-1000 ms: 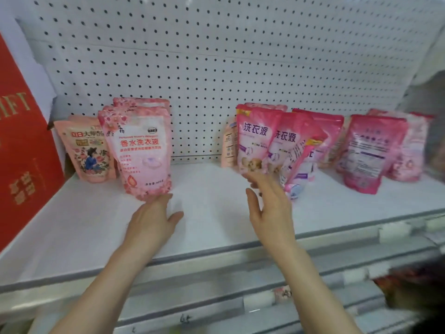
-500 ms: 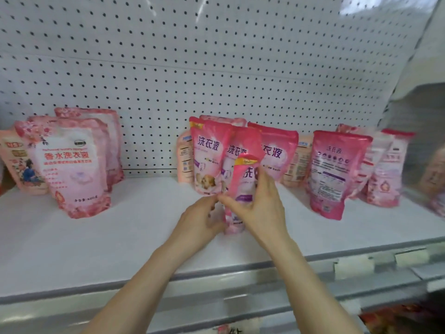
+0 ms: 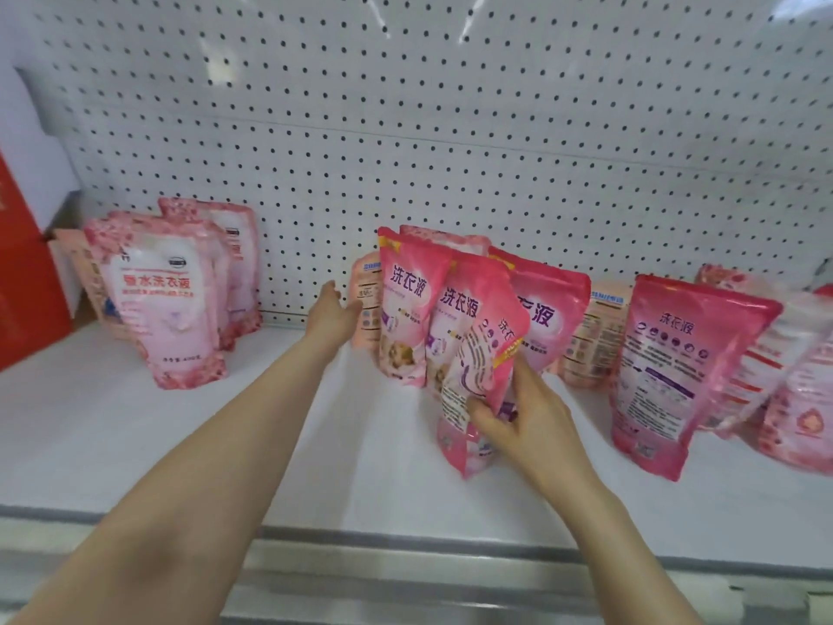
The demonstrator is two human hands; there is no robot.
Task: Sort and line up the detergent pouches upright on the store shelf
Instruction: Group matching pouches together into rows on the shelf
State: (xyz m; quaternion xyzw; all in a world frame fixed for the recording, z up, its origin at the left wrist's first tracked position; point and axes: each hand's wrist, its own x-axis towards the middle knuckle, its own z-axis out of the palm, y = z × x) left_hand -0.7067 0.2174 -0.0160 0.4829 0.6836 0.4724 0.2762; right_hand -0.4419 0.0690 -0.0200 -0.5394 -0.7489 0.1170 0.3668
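Note:
Pink detergent pouches stand on a white shelf [image 3: 180,444]. My right hand [image 3: 527,417] grips a bright pink pouch [image 3: 484,354] turned edge-on at the front of the middle cluster. Behind it stand two matching pink pouches [image 3: 408,304] and a third [image 3: 550,309]. My left hand [image 3: 331,315] reaches past them, fingers apart, touching the side of a peach pouch [image 3: 367,304] at the back. Pale pink floral pouches [image 3: 167,300] stand at the left. A pink pouch with its back label facing out [image 3: 667,367] stands at the right.
The white pegboard back wall [image 3: 405,128] closes the shelf behind. A red box [image 3: 22,290] stands at the far left. More pale pink pouches [image 3: 793,376] lean at the far right. The shelf's front rail [image 3: 405,548] runs below my arms.
My left hand let go of the front pouch and reached back to the peach pouch. My right hand keeps its hold on the front pink pouch, now turned more edge-on.

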